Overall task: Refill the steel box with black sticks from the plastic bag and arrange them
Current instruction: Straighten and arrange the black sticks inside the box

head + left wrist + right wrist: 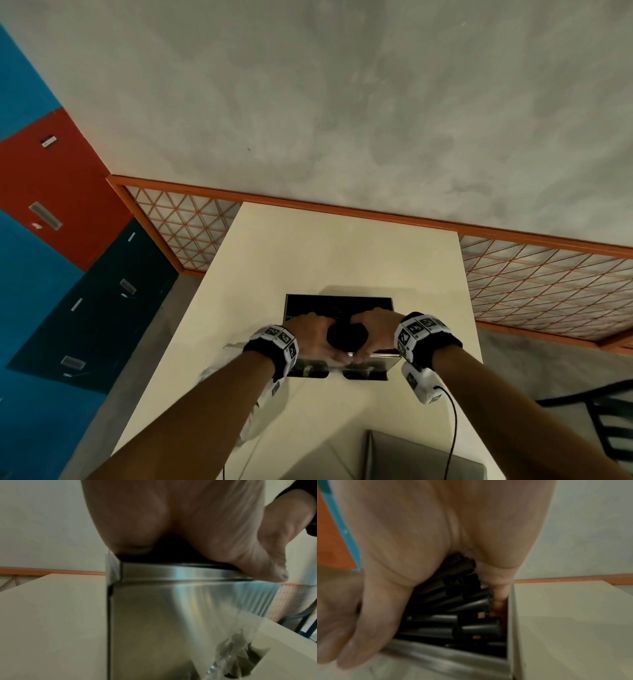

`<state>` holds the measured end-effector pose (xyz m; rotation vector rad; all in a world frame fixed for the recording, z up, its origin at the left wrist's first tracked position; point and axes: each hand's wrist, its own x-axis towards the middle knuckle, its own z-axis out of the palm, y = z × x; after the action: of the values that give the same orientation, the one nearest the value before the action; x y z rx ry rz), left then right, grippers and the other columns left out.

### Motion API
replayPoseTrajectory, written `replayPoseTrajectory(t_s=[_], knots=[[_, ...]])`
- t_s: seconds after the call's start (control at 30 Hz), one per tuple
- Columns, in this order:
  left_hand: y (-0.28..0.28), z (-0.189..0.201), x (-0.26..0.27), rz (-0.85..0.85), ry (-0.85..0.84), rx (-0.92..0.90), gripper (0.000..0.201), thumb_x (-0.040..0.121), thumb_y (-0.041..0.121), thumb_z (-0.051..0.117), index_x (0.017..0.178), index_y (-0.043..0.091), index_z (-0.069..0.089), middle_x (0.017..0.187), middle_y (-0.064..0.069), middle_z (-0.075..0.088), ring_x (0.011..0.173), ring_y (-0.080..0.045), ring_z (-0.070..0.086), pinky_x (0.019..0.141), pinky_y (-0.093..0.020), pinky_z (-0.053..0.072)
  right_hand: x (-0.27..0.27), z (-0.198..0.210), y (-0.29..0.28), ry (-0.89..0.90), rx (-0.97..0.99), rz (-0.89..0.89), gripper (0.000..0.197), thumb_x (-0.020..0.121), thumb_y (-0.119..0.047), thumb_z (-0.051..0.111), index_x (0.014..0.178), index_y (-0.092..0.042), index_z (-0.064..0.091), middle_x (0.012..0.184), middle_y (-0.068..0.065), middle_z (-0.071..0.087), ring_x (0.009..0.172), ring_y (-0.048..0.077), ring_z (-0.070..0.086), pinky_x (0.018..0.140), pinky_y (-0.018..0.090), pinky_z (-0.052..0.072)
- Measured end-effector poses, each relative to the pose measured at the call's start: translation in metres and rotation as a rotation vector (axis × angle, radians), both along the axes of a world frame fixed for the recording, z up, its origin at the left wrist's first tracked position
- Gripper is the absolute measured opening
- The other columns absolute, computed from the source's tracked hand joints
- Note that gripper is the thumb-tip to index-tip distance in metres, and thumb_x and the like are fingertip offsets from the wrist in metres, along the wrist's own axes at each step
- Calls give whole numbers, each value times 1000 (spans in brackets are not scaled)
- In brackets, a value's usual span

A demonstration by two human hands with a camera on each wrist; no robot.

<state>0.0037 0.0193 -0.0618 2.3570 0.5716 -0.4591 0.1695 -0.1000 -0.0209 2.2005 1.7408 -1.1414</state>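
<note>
left hand (310, 334): curling round the left side of a bundle of black sticks (346, 335), thumb tip pressing on the near rim of the steel box (171, 615).
right hand (375, 330): wrapping the bundle's right side; grip is clamping sticks, fingers reaching down inside the box's right wall.
both hands: working as one cradle, lowering the bundle over the box mouth.
sticks: one bundle sitting in the hands above the near half of the box; more are lying in a loose, crossed heap inside, seen in the right wrist view.
steel box: sitting on the cream tabletop (342, 246), open at the top.
plastic bag (253, 421): lying crumpled at the left edge of the tabletop, under the left forearm; contents not visible.
step: looks like dropping a handful in, then levelling.
risk 1: sticks below are lying askew, so the new ones are likely going to bridge and pile unevenly.
risk 2: bundle is wide against the opening; ends could be catching the rim and spilling over.
risk 3: right fingers between sticks and wall could be getting pinched.
</note>
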Motion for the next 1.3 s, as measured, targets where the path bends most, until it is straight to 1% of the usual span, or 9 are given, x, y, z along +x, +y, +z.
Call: replayPoseTrajectory(t_s=[0.1, 0.2, 0.3, 0.47, 0.6, 0.7, 0.93, 1.17, 1.3], knots=[[14, 2, 3, 7, -32, -16, 73, 62, 87, 66, 117, 39, 64, 103, 13, 72, 94, -10, 68, 90, -35, 56, 7, 5, 1, 39, 85, -58, 50, 75, -48, 78, 116, -25, 60, 104, -4, 68, 96, 17, 63, 83, 32, 49], [21, 3, 7, -9, -91, 114, 60, 80, 73, 65, 120, 28, 61, 109, 5, 69, 98, -16, 67, 88, -40, 55, 12, 3, 3, -29, 147, -67, 45, 87, -42, 68, 127, -24, 56, 115, -1, 66, 105, 20, 62, 86, 33, 48], [19, -2, 7, -56, -143, 257, 53, 88, 55, 69, 127, 22, 57, 120, 0, 60, 109, -22, 60, 93, -42, 52, 12, -2, 5, -138, 154, -4, 48, 86, -42, 67, 128, -22, 54, 119, 3, 61, 109, 25, 60, 91, 40, 49], [11, -11, -10, -41, -303, 336, 55, 87, 49, 70, 131, 18, 56, 126, -2, 51, 115, -23, 53, 95, -41, 49, 2, -5, -7, -271, 358, 9, 62, 83, -53, 62, 134, -20, 49, 123, 3, 50, 113, 25, 48, 94, 40, 41], [-7, -7, -26, -34, -461, 356, 34, 94, 47, 57, 107, 17, 62, 106, 1, 56, 96, -20, 54, 80, -34, 47, -25, -17, -23, -120, 440, 55, 44, 84, -52, 61, 115, -20, 59, 110, 1, 58, 101, 23, 56, 82, 36, 47], [-23, -6, -36, -7, -322, 194, 31, 93, 50, 61, 97, 20, 62, 94, 6, 62, 88, -17, 61, 74, -30, 46, -40, -25, -33, -107, 274, 78, 39, 87, -45, 60, 115, -19, 58, 113, 2, 60, 102, 25, 60, 80, 35, 49], [-39, -22, -43, -26, -109, 231, 31, 85, 45, 63, 107, 24, 64, 109, 1, 68, 100, -26, 66, 84, -37, 55, -57, -44, -54, -192, 237, 48, 40, 88, -40, 51, 125, -23, 51, 125, 2, 57, 110, 27, 58, 85, 38, 51], [-46, -27, -46, 55, -122, 141, 32, 83, 33, 68, 113, 23, 62, 117, 2, 66, 107, -23, 63, 89, -34, 53, -65, -44, -67, -153, 267, 29, 54, 86, -40, 57, 138, -30, 42, 132, -2, 53, 119, 23, 53, 92, 37, 49], [-44, -25, -47, 101, -109, 49, 36, 79, 26, 75, 113, 21, 64, 113, 2, 70, 104, -20, 65, 90, -33, 53, -65, -45, -68, -106, 244, -37, 49, 83, -39, 61, 129, -30, 46, 130, -6, 54, 117, 21, 54, 91, 37, 50]])
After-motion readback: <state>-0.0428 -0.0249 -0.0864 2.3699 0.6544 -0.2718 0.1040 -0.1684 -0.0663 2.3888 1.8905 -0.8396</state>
